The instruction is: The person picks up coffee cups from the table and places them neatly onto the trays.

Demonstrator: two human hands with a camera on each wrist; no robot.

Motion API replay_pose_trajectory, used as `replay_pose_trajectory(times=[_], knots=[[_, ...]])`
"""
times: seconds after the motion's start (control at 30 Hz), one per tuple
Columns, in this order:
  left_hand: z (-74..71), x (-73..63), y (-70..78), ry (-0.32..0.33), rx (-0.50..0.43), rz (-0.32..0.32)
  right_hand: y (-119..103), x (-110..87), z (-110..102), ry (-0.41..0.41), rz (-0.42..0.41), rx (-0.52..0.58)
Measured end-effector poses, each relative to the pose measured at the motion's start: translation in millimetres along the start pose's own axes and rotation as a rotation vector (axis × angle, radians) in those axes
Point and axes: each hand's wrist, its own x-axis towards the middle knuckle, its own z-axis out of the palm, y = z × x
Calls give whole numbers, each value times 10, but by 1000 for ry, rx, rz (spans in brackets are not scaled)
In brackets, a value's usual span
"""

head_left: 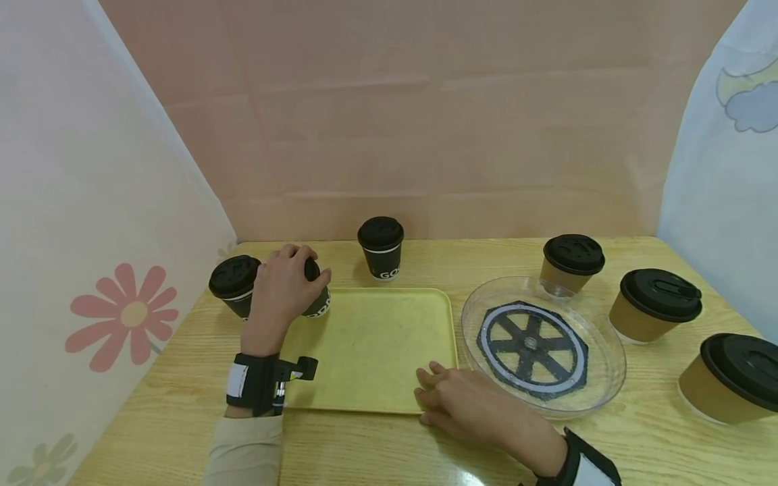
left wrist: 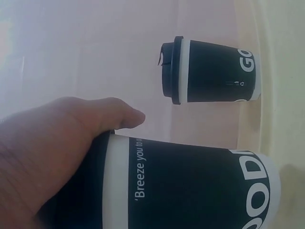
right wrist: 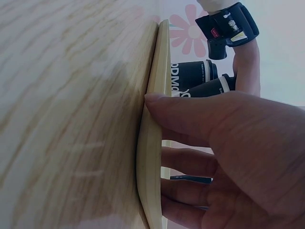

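In the head view, the left hand (head_left: 281,290), at left of centre, held a black cup (head_left: 319,305) from above, its fingers bent around the lid (head_left: 312,270), by the upper left corner of the yellow tray (head_left: 371,351). The right hand (head_left: 458,401) was at the tray's lower right corner. A second black cup (head_left: 236,278) stood at the left, a third black cup (head_left: 383,253) at upper centre. On the surface (head_left: 346,445), a clear dish (head_left: 602,351) lay near three brown cups (head_left: 635,317) at the right. In the left wrist view, the held cup filled the lower middle; the other fingers were hidden. In the right wrist view, at centre, the partly closed right hand pinched the tray's edge between thumb and fingers.
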Motion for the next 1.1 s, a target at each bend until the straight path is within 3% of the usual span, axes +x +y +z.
replay_pose_trajectory(times=[0.5, 0.7, 0.9, 1.1], knots=[[119, 12, 37, -77, 3, -13, -2, 4, 5, -3, -2, 6], [169, 26, 36, -79, 23, -21, -3, 7, 8, -4, 1, 9], [180, 23, 35, -74, 19, -25, 0, 13, 9, -4, 5, 7], [160, 26, 48, -118, -2, -29, 2, 9, 7, -2, 5, -2]])
